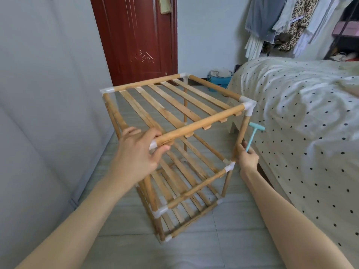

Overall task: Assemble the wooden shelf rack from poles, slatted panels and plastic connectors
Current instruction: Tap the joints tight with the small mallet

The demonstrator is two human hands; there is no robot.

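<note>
- Bedroom: grey tiled floor (pixel 223 239), dotted bed (pixel 301 113) right.
- Three-tier wooden shelf rack (pixel 174 144) stands on the floor beside the bed.
- Left hand (pixel 136 154), fingers curled round the near top corner connector (pixel 153 145), probably steadying it.
- Right hand (pixel 248 157) fingers pinch the front upright pole (pixel 242 131) and a small teal hammer (pixel 253 135), likely for tapping joints.

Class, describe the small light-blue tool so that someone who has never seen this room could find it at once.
Start at the tall wooden slatted shelf rack standing on the floor beside the white polka-dot bed. Go to its near right upright pole, which the right hand grips. In that same hand stands the small light-blue T-shaped plastic hammer, the only blue thing among tan poles and white connectors.
</note>
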